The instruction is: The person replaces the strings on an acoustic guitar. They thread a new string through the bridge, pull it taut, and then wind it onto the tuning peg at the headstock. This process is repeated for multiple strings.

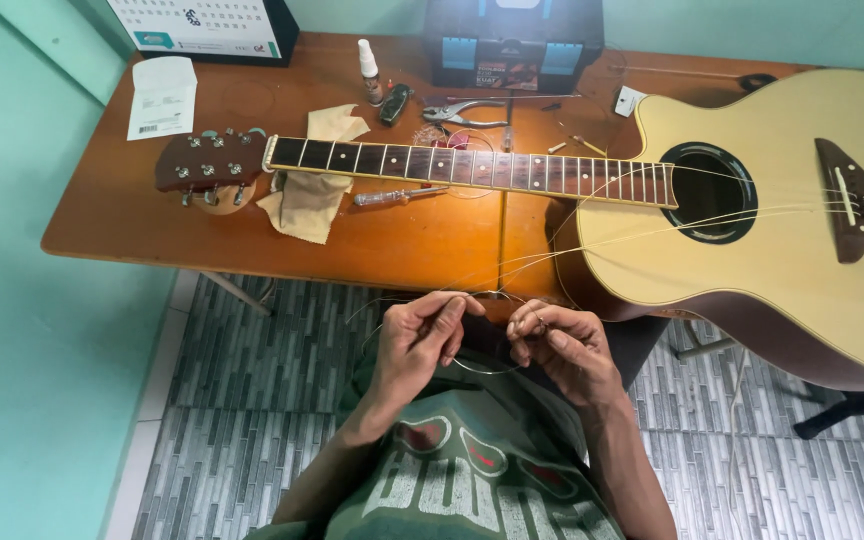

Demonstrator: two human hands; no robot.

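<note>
An acoustic guitar (772, 200) lies flat on the wooden table (152, 220), headstock (207, 162) to the left, pale body to the right. Loose strings (592, 235) trail from its bridge (847, 200) over the table's front edge toward me. My left hand (417, 340) and my right hand (562, 345) are held close together just below that edge, above my lap. Both pinch a thin guitar string (482, 368) that curves in a loop between them.
A beige cloth (312, 195) and a small screwdriver (397, 196) lie under the neck. Pliers (462, 113), a small dropper bottle (368, 70), a dark toolbox (512, 40), a paper slip (162, 95) and a desk calendar (202, 25) sit farther back. Grey tiled floor lies below.
</note>
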